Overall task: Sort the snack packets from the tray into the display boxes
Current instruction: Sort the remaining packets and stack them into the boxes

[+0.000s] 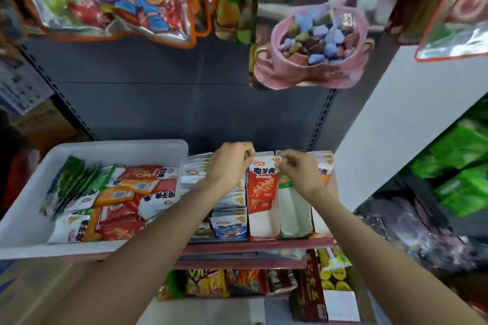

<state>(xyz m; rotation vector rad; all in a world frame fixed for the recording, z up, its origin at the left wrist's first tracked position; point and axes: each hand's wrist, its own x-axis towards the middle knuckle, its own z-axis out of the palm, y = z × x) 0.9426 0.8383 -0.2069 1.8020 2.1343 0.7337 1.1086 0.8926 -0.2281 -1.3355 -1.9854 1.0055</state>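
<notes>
Fingers of your left hand [232, 163] and right hand [301, 170] pinch the red konjac packet's [263, 179] top corners at frame centre; lower it squarely into the red display box [264, 221], right of the tray [111, 148].

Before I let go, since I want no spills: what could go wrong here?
1. Both hands, left hand and right hand, pinch the red packet only by its top edge, so it may flop forward in its nearly empty red display box.
2. The white tray seems to overhang the shelf edge and might tip if knocked.
</notes>
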